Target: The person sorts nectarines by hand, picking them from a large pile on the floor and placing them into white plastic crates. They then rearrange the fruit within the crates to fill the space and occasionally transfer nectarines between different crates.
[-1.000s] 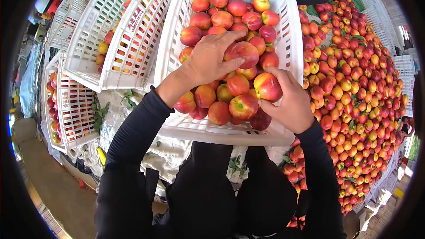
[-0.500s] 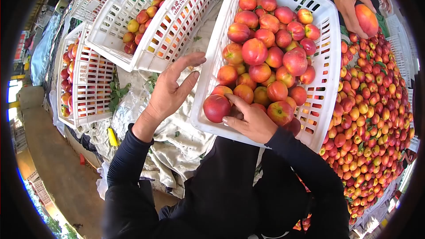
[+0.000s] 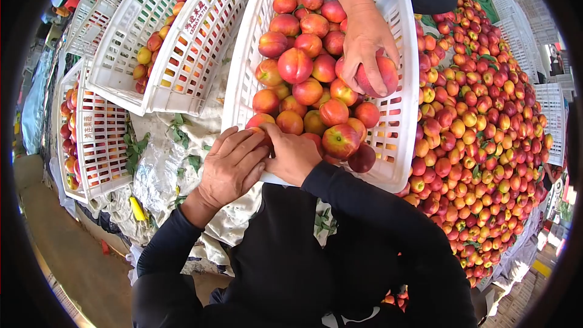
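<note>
A white plastic crate (image 3: 408,146) stands in front of me, holding many red and yellow nectarines (image 3: 296,65). At its near left corner my left hand (image 3: 234,167) is curled over a nectarine (image 3: 266,140), mostly hidden by my fingers. Pressed in from the other side, my right hand (image 3: 293,155) closes on the same fruit, its fingertips hidden. The two hands touch or nearly touch. Further back, another person's hand (image 3: 367,39) reaches down into the crate's right side, gripping a large nectarine (image 3: 379,76).
Right of the crate spreads a big heap of nectarines (image 3: 473,140). At the left stand a tilted crate (image 3: 115,79) and a lower crate (image 3: 106,146), both with fruit. Pale cloth (image 3: 212,218), clear plastic (image 3: 155,176) and a yellow object (image 3: 138,208) lie nearby.
My left hand has come from outside the crate onto its near left corner, meeting my right hand at the nectarine. Another person's hand now holds a nectarine inside the crate. The view has shifted right.
</note>
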Demonstrator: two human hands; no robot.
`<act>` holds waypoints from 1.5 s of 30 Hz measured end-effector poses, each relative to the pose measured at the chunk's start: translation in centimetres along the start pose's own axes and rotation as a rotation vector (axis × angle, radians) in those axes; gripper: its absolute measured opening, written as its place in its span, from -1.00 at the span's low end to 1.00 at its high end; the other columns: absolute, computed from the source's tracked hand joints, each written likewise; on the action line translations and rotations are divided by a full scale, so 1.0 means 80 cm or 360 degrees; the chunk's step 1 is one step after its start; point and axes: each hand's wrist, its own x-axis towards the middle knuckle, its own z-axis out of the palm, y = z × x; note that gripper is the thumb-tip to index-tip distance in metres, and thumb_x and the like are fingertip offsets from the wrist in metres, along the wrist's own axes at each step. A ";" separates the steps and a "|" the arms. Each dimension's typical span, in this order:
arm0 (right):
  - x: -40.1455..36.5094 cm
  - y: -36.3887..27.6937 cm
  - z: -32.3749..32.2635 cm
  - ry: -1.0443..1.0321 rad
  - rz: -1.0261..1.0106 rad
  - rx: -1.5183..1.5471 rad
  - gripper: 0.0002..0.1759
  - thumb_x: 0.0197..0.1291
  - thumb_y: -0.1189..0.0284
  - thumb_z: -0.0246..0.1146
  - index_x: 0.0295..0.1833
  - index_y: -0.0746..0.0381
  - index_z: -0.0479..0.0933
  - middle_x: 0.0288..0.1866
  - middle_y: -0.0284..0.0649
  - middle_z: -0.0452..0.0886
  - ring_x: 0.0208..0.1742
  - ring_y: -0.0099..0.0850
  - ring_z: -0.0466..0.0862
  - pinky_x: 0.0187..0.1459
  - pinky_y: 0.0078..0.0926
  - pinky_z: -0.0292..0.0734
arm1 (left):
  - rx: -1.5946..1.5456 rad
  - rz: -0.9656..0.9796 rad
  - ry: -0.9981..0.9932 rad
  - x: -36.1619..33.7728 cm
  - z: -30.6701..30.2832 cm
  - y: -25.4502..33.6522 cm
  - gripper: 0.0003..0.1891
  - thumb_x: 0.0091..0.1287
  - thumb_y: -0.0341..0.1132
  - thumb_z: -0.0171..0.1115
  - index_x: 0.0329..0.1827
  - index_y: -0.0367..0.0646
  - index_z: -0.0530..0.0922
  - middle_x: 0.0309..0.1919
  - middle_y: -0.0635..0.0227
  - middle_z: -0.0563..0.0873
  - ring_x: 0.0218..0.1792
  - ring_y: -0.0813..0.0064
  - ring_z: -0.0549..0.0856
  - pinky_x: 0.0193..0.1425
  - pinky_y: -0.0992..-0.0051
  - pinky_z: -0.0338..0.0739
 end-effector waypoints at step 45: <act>-0.013 0.041 -0.025 0.0158 -0.0434 -0.0129 -0.34 0.05 0.15 0.35 0.26 0.16 0.36 0.17 -0.07 0.47 0.10 0.00 0.54 0.12 -0.01 0.39 | -0.0067 0.0035 0.0078 0.005 0.006 0.004 -0.61 0.12 -0.21 0.31 0.02 -0.11 0.60 0.13 0.24 0.64 0.18 0.20 0.58 0.40 0.08 0.34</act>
